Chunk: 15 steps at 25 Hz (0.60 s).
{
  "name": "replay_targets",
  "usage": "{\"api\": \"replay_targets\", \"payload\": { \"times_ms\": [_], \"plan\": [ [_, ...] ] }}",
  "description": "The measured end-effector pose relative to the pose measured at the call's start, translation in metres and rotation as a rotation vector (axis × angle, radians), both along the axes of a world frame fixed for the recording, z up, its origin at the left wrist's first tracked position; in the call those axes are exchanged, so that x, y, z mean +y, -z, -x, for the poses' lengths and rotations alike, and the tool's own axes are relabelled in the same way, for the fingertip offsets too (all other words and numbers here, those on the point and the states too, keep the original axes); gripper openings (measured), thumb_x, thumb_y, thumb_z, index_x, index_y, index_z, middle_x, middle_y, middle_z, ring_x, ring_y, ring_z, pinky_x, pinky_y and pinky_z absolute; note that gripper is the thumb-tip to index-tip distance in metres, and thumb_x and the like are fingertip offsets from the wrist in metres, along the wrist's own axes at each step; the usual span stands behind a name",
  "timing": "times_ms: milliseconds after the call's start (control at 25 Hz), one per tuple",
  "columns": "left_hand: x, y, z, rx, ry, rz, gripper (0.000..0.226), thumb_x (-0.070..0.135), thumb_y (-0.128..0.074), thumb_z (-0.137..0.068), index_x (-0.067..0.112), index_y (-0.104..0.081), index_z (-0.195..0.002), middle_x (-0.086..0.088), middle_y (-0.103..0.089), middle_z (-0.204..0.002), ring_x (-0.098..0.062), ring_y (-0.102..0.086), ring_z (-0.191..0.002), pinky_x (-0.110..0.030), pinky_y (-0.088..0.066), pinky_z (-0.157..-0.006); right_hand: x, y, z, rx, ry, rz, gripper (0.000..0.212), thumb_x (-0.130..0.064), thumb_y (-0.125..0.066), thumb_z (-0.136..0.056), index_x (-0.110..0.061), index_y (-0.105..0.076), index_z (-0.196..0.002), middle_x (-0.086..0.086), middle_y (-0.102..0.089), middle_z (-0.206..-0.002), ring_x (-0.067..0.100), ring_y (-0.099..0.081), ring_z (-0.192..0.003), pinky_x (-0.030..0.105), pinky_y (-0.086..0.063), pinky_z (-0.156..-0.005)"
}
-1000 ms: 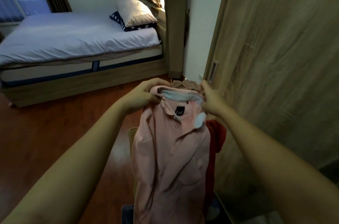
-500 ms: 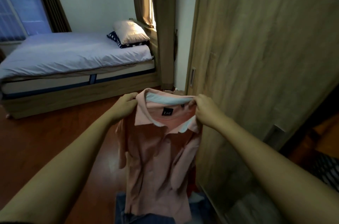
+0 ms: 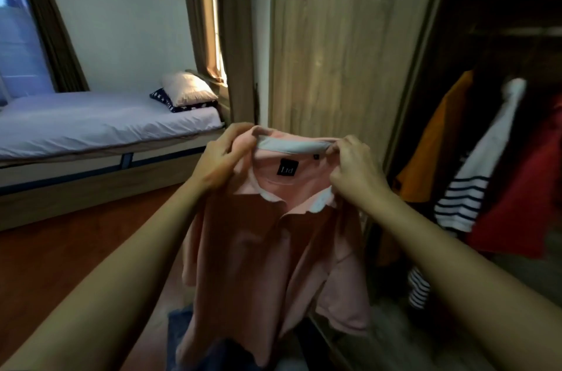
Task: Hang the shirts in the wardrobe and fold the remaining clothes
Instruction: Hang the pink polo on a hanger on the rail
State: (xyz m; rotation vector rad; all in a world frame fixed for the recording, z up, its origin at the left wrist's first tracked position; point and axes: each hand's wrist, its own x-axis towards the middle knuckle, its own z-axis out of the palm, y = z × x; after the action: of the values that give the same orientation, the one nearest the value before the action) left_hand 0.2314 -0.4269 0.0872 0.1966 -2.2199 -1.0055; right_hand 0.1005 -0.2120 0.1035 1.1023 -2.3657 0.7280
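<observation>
I hold a pink polo shirt point(image 3: 273, 255) up in front of me by its collar, which has a white lining and a black label. My left hand point(image 3: 222, 157) grips the collar's left side and my right hand point(image 3: 352, 170) pinches its right side. The shirt hangs down freely between my arms. To the right, the open wardrobe point(image 3: 498, 36) shows an orange garment point(image 3: 431, 145), a white shirt with navy stripes point(image 3: 474, 176) and a red garment point(image 3: 529, 188) hanging inside. No hanger is visible in the pink shirt.
The wardrobe's wooden sliding door point(image 3: 340, 42) stands just behind the shirt. A bed point(image 3: 100, 124) with a pillow point(image 3: 185, 88) lies at the left, across a red-brown floor point(image 3: 60, 249). Blue cloth point(image 3: 182, 337) lies low beneath the shirt.
My view has swung right and up, bringing the open wardrobe and its hanging clothes into sight. The pink shirt has risen higher, still held by the collar in both hands.
</observation>
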Motion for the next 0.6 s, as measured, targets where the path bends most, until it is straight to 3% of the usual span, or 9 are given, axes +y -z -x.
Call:
{"api": "replay_targets", "payload": {
  "times_ms": [120, 240, 360, 440, 600],
  "plan": [
    [0.042, -0.025, 0.019, -0.006, 0.055, 0.143, 0.037, 0.047, -0.062, -0.082, 0.020, -0.062, -0.106, -0.003, -0.067, -0.094, -0.006, -0.061, -0.081, -0.027, -0.049, -0.070, 0.059, -0.025, -0.002, -0.023, 0.097, -0.056, 0.044, 0.002, -0.055, -0.074, -0.009, -0.060, -0.116, 0.011, -0.053, -0.121, 0.029, -0.051, -0.114, 0.031, -0.040, -0.091],
    [0.079, -0.036, 0.048, 0.006, 0.226, 0.021, 0.034, 0.040, -0.061, -0.088, 0.007, -0.065, -0.096, -0.020, -0.067, -0.090, -0.015, -0.060, -0.072, -0.036, -0.050, -0.064, 0.120, -0.041, -0.006, -0.078, 0.233, -0.043, 0.044, 0.001, -0.053, -0.075, -0.015, -0.065, -0.114, 0.009, -0.060, -0.122, 0.028, -0.053, -0.115, 0.033, -0.042, -0.095],
    [0.122, -0.035, 0.084, 0.082, 0.278, 0.018, 0.028, 0.041, -0.052, -0.090, 0.017, -0.065, -0.085, -0.002, -0.066, -0.080, -0.010, -0.059, -0.071, -0.032, -0.049, -0.069, 0.170, -0.046, -0.017, 0.001, 0.410, 0.053, 0.033, -0.006, -0.046, -0.080, -0.023, -0.069, -0.097, 0.007, -0.066, -0.109, 0.033, -0.059, -0.100, 0.036, -0.047, -0.080],
    [0.154, -0.037, 0.109, 0.141, 0.316, 0.029, 0.030, 0.045, -0.047, -0.088, 0.021, -0.063, -0.082, 0.007, -0.061, -0.074, -0.005, -0.054, -0.071, -0.029, -0.044, -0.068, 0.202, -0.047, -0.021, 0.106, 0.549, 0.028, 0.028, -0.019, -0.037, -0.082, -0.022, -0.065, -0.085, 0.004, -0.066, -0.100, 0.033, -0.060, -0.090, 0.032, -0.036, -0.065],
    [0.213, -0.045, 0.155, 0.154, 0.406, 0.079, 0.044, 0.047, -0.042, -0.089, 0.009, -0.065, -0.087, -0.005, -0.067, -0.079, -0.013, -0.057, -0.073, -0.034, -0.045, -0.069, 0.263, -0.049, -0.012, 0.252, 0.557, 0.059, 0.027, -0.030, -0.035, -0.078, -0.020, -0.059, -0.084, 0.000, -0.063, -0.083, 0.027, -0.062, -0.076, 0.028, -0.030, -0.059]
  ]
}}
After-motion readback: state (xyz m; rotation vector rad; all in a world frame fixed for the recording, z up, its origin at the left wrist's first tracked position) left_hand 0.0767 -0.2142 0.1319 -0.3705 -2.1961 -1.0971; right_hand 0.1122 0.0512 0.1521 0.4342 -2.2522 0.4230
